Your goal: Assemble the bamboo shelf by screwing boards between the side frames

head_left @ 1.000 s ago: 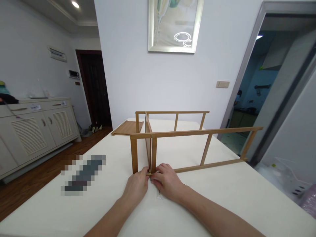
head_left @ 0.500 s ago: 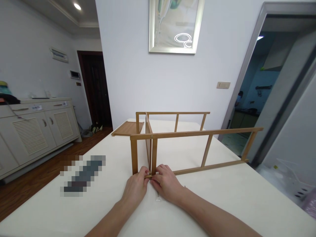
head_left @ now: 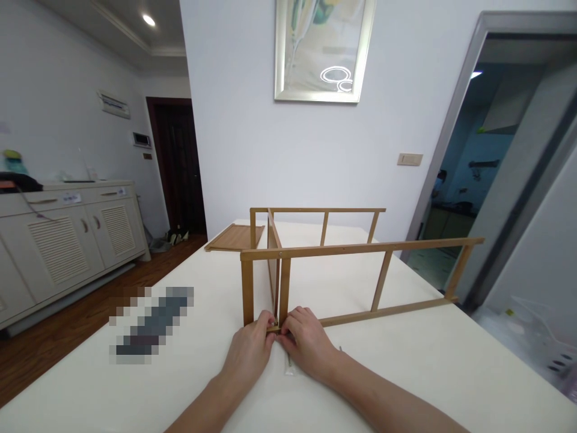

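Observation:
A light-brown wooden shelf frame (head_left: 342, 250) lies on its side on the white table (head_left: 387, 385), two ladder-like sides joined by a slatted panel (head_left: 273, 270). My left hand (head_left: 251, 353) pinches the near lower rail where the panel meets it. At the same joint, my right hand (head_left: 307, 341) has its fingers drawn together against the rail; whatever sits between its fingertips is hidden. Under my right hand, a small clear plastic bag (head_left: 290, 368) pokes out. A small thin piece (head_left: 341, 349) lies just beyond my right wrist.
Another slatted wooden panel (head_left: 237, 237) lies flat at the table's far left. A pixelated dark object (head_left: 155, 322) rests on the left side. The long frame spreads to the right, near the table edge. Beyond stand a white cabinet (head_left: 67, 228) and a doorway.
The whole view has shifted slightly, with the scene sitting a little lower. Both hands stay at the same joint, their fingers moving only slightly. The frame keeps its place on the table.

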A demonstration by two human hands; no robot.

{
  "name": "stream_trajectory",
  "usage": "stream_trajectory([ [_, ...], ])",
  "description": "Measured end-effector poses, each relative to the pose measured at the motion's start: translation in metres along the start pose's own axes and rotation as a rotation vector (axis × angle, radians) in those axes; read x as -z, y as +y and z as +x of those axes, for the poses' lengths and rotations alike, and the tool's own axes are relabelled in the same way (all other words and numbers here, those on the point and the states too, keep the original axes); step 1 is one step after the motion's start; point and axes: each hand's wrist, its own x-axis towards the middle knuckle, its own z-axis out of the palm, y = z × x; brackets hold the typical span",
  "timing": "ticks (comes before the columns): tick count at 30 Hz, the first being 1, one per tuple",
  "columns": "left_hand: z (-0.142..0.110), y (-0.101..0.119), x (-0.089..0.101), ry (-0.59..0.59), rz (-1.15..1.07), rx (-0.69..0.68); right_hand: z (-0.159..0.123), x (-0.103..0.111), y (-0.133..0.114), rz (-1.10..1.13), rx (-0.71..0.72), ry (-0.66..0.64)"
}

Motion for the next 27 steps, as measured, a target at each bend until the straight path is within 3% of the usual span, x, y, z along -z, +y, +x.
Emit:
stream_trajectory([
  [11,-0.0026,-0.0015,-0.0029,0.024,0.042,-0.074,-0.0021,-0.0025,0.0018,0.076,-0.026,0.053],
  [27,-0.0055,-0.002,-0.0061,0.025,0.025,-0.076,-0.0011,-0.0042,0.0035,0.14,-0.022,0.061],
])
